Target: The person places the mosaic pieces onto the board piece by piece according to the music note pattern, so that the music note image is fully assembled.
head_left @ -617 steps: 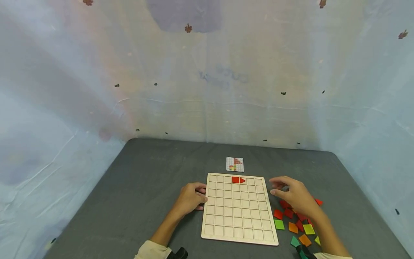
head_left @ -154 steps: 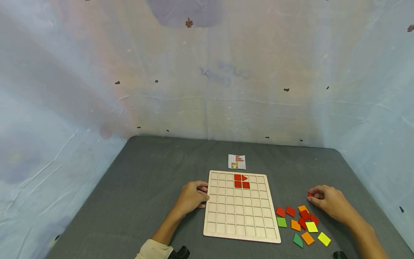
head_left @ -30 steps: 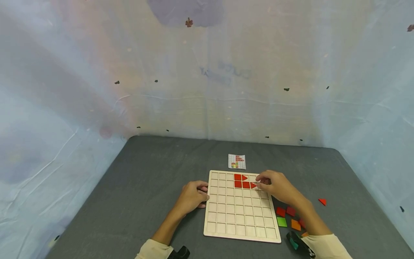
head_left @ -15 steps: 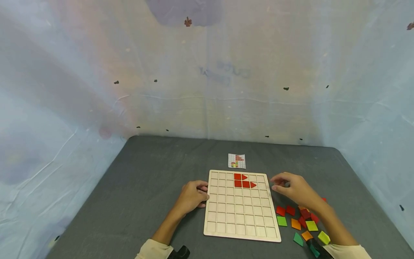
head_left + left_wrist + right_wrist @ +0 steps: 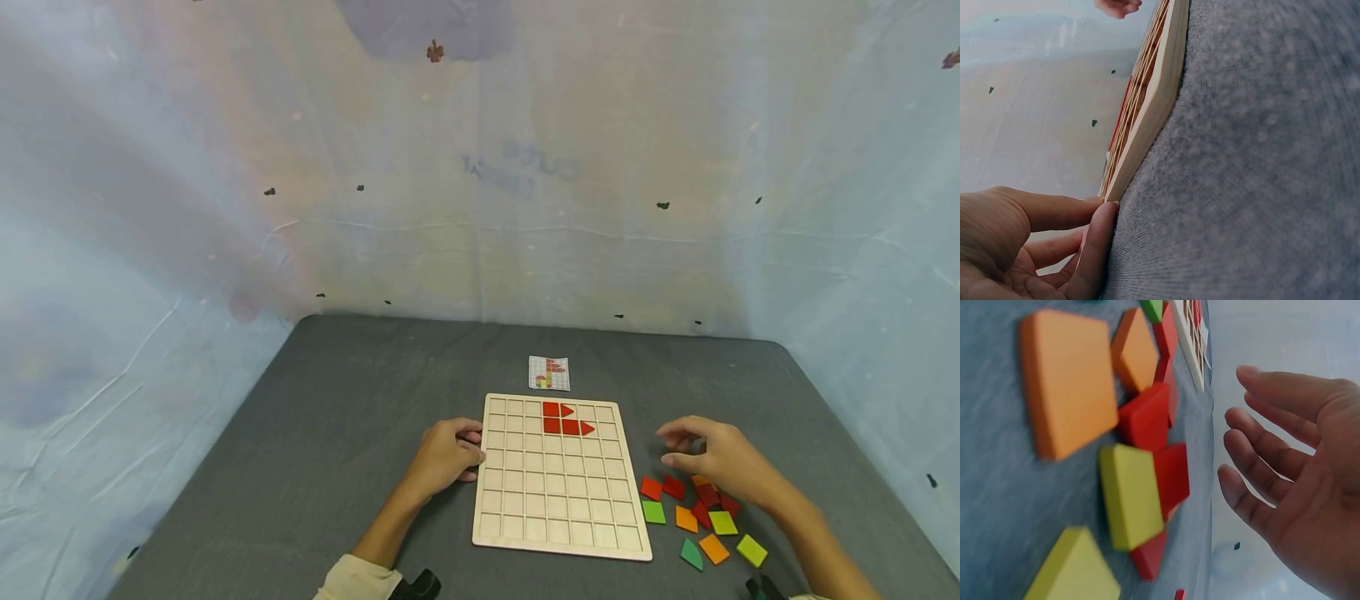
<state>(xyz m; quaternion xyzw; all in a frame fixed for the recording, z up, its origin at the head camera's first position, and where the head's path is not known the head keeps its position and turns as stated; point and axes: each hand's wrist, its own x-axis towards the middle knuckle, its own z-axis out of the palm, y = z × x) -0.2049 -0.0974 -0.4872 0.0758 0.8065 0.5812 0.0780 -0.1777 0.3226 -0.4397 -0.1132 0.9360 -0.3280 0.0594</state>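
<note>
My left hand (image 5: 441, 454) pinches the left edge of a wooden grid board (image 5: 558, 483) between thumb and fingers; the left wrist view shows the fingertips at the board's rim (image 5: 1154, 103). Near the board's far edge lie red tiles: a square and a triangle (image 5: 567, 411) in the top row, two squares and a triangle (image 5: 587, 428) in the second. My right hand (image 5: 723, 458) is off the board, above the far side of the loose tiles, fingers relaxed and apart, nothing between them. In the right wrist view the hand (image 5: 1297, 450) is clear of the tiles.
Right of the board lie several loose tiles: red squares (image 5: 651, 488), orange squares (image 5: 714, 549), yellow squares (image 5: 752, 551), a light green square (image 5: 653, 512) and a green quarter-round piece (image 5: 692, 555). A printed pattern card (image 5: 549, 373) lies beyond the board on the grey table (image 5: 360, 400).
Since the first frame, two red squares and a red triangle have come into the second row. My right hand has let go and drawn back right, over the loose tiles; my left stays put.
</note>
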